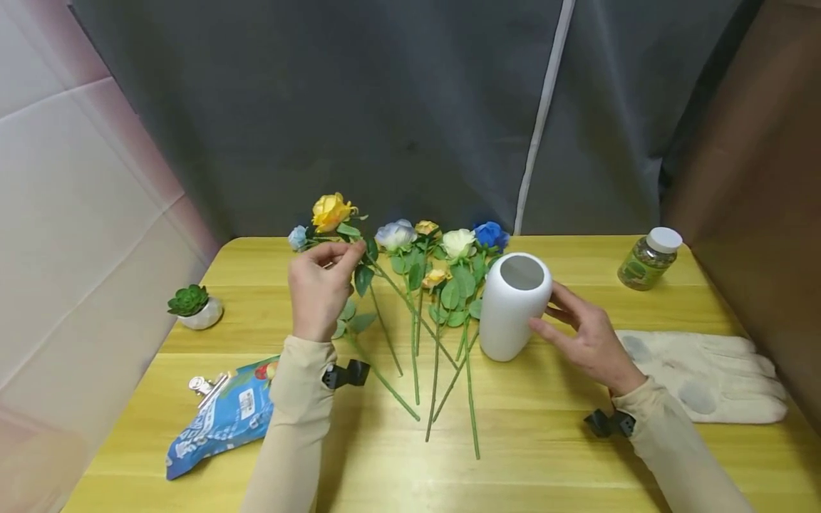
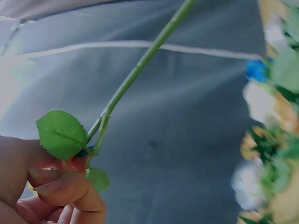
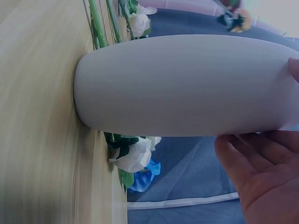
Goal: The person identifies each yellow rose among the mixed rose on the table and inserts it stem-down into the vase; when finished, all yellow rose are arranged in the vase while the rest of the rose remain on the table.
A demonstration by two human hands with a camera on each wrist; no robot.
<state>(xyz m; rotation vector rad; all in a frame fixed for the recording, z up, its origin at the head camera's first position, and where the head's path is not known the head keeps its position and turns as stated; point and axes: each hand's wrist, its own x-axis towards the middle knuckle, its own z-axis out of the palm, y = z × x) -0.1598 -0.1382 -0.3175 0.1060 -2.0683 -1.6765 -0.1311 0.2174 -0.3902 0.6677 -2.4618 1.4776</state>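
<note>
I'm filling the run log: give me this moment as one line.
left hand: pinches yellow rose stem | right hand: touches white vase, upright | other roses: lying on table

Our right hand [image 3: 261,179] with relaxed fingers against the side of a white vase [image 3: 187,84] standing on our wooden table [image 3: 37,140], white rose [image 3: 133,158], blue rose [image 3: 145,175] and green stems [image 3: 96,23] just behind it
</note>
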